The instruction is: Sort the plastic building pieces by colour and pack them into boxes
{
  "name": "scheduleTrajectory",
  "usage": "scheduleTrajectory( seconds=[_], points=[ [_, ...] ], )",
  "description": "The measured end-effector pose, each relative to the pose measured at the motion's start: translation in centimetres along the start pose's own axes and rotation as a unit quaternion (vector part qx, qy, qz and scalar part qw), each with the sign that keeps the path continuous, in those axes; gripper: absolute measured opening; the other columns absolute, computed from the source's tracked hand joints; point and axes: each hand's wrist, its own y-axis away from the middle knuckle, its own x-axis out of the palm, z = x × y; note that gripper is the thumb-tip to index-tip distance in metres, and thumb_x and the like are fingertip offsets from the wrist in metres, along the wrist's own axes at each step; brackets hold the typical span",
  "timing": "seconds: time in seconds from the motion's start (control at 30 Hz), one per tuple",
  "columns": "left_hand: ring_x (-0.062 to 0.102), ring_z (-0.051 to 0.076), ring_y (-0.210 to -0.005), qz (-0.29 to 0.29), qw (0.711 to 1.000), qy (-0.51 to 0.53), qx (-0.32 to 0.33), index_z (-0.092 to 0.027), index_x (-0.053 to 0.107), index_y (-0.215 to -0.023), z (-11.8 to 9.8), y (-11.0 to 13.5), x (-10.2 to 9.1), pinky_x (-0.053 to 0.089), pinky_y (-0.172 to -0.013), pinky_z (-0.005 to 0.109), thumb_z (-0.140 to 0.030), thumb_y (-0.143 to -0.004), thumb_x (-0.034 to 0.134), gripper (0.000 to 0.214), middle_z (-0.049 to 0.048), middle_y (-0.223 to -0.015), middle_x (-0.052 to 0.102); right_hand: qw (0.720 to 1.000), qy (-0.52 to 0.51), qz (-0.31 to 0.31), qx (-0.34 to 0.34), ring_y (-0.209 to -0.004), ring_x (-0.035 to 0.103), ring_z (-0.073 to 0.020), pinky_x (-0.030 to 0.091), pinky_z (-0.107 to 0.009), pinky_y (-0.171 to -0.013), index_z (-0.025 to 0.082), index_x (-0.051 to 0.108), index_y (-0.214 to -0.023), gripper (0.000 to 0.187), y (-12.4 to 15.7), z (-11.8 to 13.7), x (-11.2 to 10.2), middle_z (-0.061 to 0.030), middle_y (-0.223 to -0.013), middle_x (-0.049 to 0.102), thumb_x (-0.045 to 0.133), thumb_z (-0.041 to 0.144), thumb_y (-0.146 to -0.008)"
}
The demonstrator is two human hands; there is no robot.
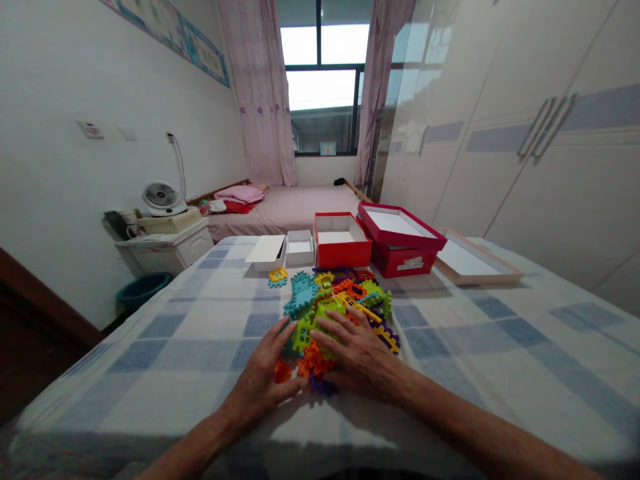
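Note:
A heap of coloured plastic interlocking pieces [334, 303] lies on a table covered with a blue and white checked cloth [190, 347]. My left hand [267, 373] rests flat at the heap's near left edge, fingers stretched over orange pieces [313, 360]. Lying flat on the near right part of the heap, my right hand [357, 353] has its fingers spread over green and orange pieces. Neither hand grips anything. A single yellow piece [278, 274] sits apart at the far left of the heap.
Behind the heap stand a small white box with its lid [283, 252], a red open box [343, 240], a stacked red box and lid [403, 243] and a flat tray-like lid [475, 263]. A bed, a fan on a cabinet and wardrobes lie beyond.

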Motion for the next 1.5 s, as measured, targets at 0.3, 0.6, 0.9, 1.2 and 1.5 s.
scheduleTrajectory(
  seconds=[0.3, 0.6, 0.9, 1.2, 1.5],
  points=[
    [0.045, 0.024, -0.128, 0.006, 0.988, 0.082, 0.128, -0.02, 0.052, -0.128, -5.1, -8.5, 2.1, 0.036, -0.109, 0.042, -0.032, -0.082, 0.06, 0.048, 0.011, -0.135, 0.052, 0.973, 0.001, -0.149, 0.179, -0.099, 0.06, -0.0234, 0.043, -0.041, -0.089, 0.023, 0.064, -0.106, 0.024, 0.0, -5.3, -2.3, -0.0078, -0.106, 0.067, 0.048, 0.033, -0.091],
    [0.054, 0.024, -0.11, -0.189, 0.975, -0.065, -0.099, -0.018, 0.062, -0.105, 3.9, -12.7, -1.3, 0.038, -0.101, 0.04, -0.036, -0.088, 0.041, 0.032, 0.0102, -0.112, 0.061, 0.885, -0.058, -0.265, 0.378, -0.107, 0.056, -0.0263, 0.04, -0.044, -0.096, 0.017, 0.062, -0.107, 0.043, 4.8, -13.4, -1.6, -0.0125, -0.11, 0.063, 0.038, 0.045, -0.086],
    [0.05, 0.023, -0.118, -0.097, 0.983, 0.061, -0.146, -0.018, 0.062, -0.102, 6.4, -14.6, 1.0, 0.032, -0.105, 0.039, -0.04, -0.085, 0.046, 0.033, 0.0102, -0.117, 0.063, 0.857, -0.138, -0.205, 0.453, -0.111, 0.054, -0.0256, 0.038, -0.042, -0.1, 0.015, 0.059, -0.112, 0.055, 4.7, -13.7, 0.0, -0.0132, -0.117, 0.062, 0.03, 0.052, -0.084],
    [0.057, 0.019, -0.112, -0.043, 0.985, 0.165, -0.014, -0.018, 0.063, -0.113, -0.9, -13.6, 2.0, 0.04, -0.101, 0.033, -0.043, -0.09, 0.04, 0.041, 0.0064, -0.118, 0.064, 0.883, -0.165, -0.173, 0.404, -0.111, 0.054, -0.0221, 0.039, -0.038, -0.1, 0.018, 0.058, -0.114, 0.048, 4.2, -12.3, 0.5, -0.0097, -0.117, 0.061, 0.031, 0.048, -0.088],
    [0.048, 0.019, -0.124, -0.03, 0.991, 0.057, 0.119, -0.021, 0.059, -0.122, -2.9, -12.3, 0.9, 0.034, -0.108, 0.038, -0.043, -0.093, 0.037, 0.042, 0.0071, -0.133, 0.055, 0.883, -0.168, -0.154, 0.411, -0.113, 0.053, -0.0222, 0.038, -0.038, -0.1, 0.015, 0.056, -0.117, 0.052, 4.3, -12.2, 0.3, -0.0122, -0.119, 0.059, 0.027, 0.047, -0.088]
  ],
)
